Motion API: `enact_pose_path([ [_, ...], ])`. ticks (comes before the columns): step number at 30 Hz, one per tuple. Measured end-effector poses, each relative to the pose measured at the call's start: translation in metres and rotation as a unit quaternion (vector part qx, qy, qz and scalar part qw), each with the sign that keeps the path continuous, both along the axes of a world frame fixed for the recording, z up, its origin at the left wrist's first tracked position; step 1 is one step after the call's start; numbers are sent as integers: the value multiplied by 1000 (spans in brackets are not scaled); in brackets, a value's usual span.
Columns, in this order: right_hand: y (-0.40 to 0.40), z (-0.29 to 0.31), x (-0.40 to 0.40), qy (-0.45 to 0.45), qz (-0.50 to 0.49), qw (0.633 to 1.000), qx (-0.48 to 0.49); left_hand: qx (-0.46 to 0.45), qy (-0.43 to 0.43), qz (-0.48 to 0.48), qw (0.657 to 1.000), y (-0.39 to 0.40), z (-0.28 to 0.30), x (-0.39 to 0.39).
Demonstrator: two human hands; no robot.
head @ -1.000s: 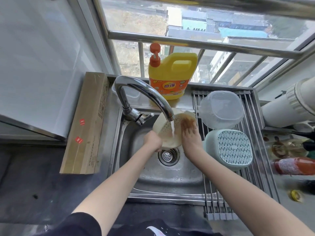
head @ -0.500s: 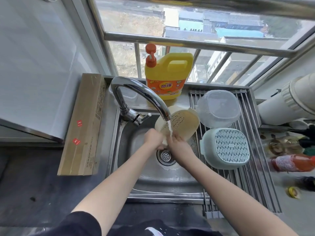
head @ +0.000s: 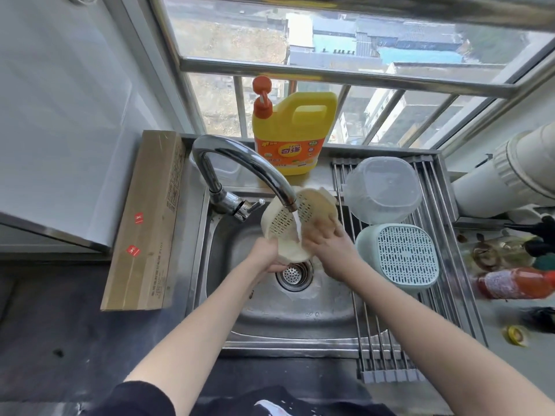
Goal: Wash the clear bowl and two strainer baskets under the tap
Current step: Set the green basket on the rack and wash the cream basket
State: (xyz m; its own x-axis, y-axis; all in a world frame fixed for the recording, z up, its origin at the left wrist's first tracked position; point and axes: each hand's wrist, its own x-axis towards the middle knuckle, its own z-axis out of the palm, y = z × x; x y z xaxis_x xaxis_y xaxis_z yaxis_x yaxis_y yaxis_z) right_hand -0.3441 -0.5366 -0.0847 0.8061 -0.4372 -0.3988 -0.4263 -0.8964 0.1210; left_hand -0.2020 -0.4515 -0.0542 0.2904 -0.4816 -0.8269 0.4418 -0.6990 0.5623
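You have one view only: a wide-angle camera worn on your head, looking forward and steeply down over the sink (head: 300,319). It sits close above your forearms, which enter from the bottom edge and reach toward the centre. The tap (head: 240,163) lies near the middle of the picture, the window (head: 330,40) fills the top, and the drying rack (head: 444,295) runs down the right. Straight lines bow toward the edges. No second view shares this scene
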Motion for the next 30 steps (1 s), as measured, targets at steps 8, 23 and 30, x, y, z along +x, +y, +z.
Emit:
enact_pose_path([
  [8,10,19,30,143,-90,973,-155,-30,-16,5,999,-15,6,2],
  [23,-17,26,13,168,-43,969,-176,-26,-33,0,999,-9,-2,2],
  [30,42,15,40,-108,-218,928,282,6,-73,13,997,-21,-2,3],
])
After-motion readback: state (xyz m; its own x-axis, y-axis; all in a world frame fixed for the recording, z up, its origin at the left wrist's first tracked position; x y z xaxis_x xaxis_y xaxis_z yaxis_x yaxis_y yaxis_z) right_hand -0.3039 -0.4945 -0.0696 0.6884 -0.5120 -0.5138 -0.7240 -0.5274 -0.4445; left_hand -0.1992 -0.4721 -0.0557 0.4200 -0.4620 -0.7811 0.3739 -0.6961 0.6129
